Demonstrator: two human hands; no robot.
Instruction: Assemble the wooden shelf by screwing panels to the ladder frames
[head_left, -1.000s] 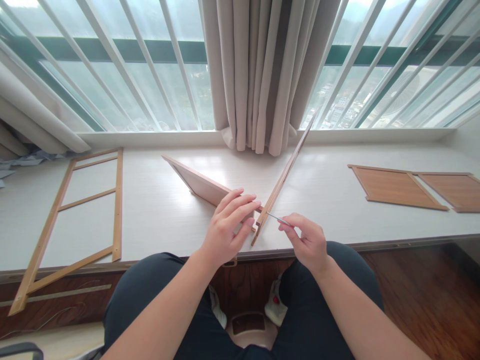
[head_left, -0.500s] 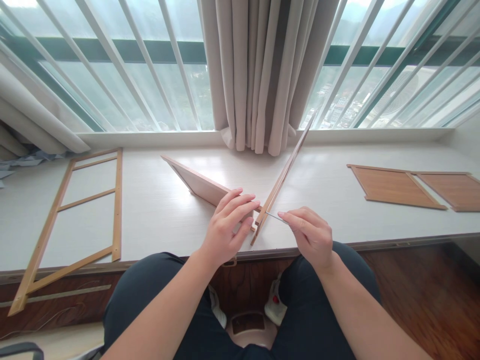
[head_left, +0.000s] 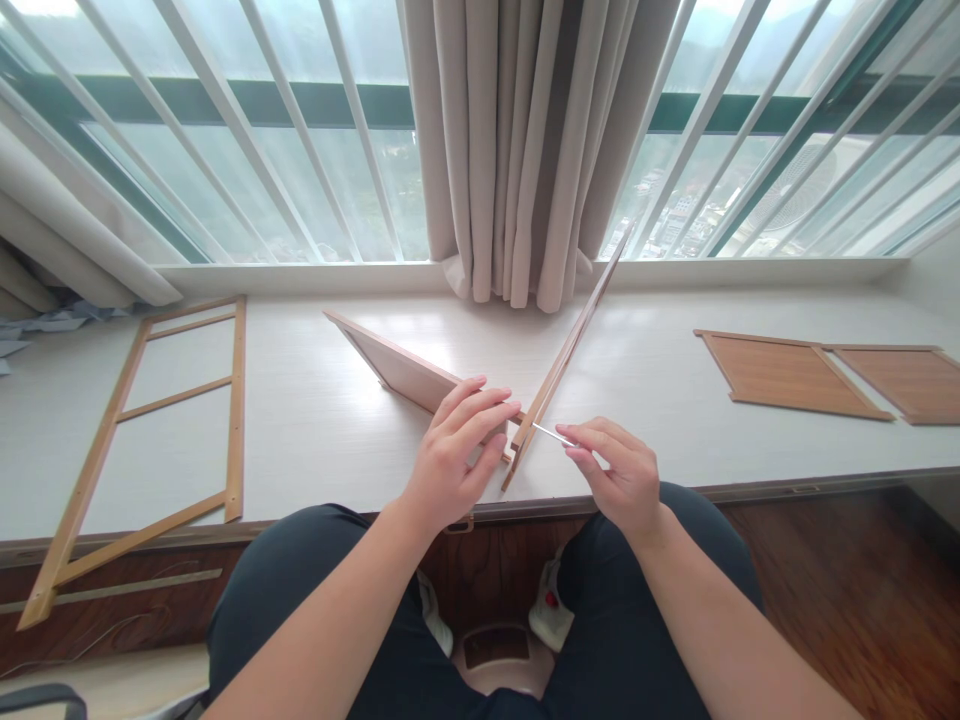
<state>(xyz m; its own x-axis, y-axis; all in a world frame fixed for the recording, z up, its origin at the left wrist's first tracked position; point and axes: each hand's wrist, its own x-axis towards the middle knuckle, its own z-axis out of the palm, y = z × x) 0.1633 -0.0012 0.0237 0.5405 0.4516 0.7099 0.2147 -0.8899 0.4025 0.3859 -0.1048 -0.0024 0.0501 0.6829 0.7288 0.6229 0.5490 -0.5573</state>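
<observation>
Sill [head_left: 315, 420]: right hand [head_left: 622, 480] grip pinches thin tool [head_left: 551, 434].

left hand [head_left: 450, 455] flat, fingers extended; right hand [head_left: 619, 475] pinched, both forearms forward.

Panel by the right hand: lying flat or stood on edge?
On edge. The wooden panel rises from the sill toward the window; the right hand holds a thin metal tool to its near end.

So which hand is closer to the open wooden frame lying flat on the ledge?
Left. The left hand is nearer the wooden frame, resting on a standing panel. The right hand is farther, holding a thin metal tool.
</observation>
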